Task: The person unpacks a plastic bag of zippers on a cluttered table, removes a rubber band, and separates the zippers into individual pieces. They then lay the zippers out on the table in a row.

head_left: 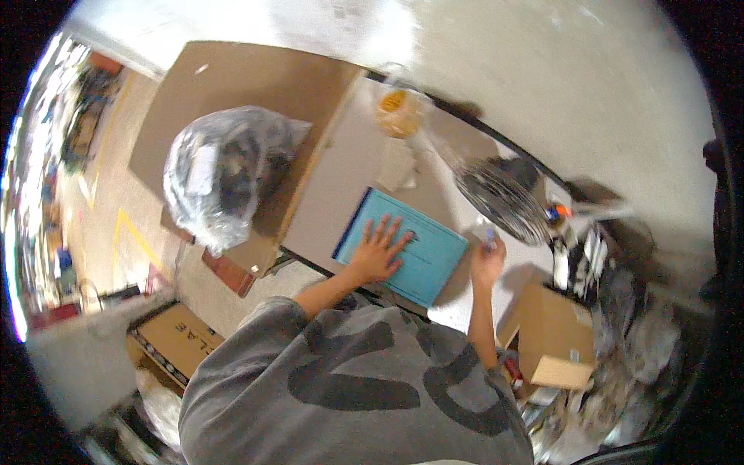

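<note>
A light-blue notebook (438,260) with a dark spine lies closed and at a slant on the grey table (329,201). My left hand (378,252) rests flat on its cover with the fingers spread. Just beyond the notebook's right edge, my right hand (487,263) is closed at the table. A slim blue-and-white thing (490,235), like a pen, pokes out from its fingertips. Blur hides the exact shape of that thing.
A fan with a round wire grille (500,200) is on the table's far right side. Behind the notebook sits a yellow roll (399,112) in clear plastic. At left, a plastic-wrapped bundle (225,174) tops a brown cardboard surface (248,70). An open carton (554,329) stands near my right arm.
</note>
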`<action>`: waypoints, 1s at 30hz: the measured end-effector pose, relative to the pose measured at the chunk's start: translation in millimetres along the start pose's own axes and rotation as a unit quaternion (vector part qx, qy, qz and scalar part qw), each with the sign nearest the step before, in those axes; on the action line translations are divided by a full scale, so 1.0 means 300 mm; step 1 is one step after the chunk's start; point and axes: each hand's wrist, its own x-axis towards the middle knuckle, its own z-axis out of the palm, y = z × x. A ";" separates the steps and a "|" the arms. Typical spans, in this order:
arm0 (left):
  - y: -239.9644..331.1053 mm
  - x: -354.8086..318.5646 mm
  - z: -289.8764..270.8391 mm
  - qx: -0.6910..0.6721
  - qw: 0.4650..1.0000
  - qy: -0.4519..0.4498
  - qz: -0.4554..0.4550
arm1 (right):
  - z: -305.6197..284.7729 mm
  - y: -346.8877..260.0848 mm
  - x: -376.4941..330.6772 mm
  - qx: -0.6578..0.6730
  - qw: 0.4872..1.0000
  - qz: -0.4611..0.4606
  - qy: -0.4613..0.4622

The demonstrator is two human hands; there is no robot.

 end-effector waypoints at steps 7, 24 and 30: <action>-0.025 -0.026 -0.088 -0.138 0.988 0.062 -0.026 | -0.069 -0.020 -0.080 -0.193 0.979 0.005 -0.064; -0.560 -0.761 -0.383 -0.002 0.660 0.495 -0.565 | 0.123 -0.333 -0.180 -0.058 0.969 -0.212 -0.110; -0.614 -0.857 -0.364 -0.084 0.688 0.452 -0.562 | 0.313 -0.641 -0.361 -0.017 0.912 -0.343 -0.226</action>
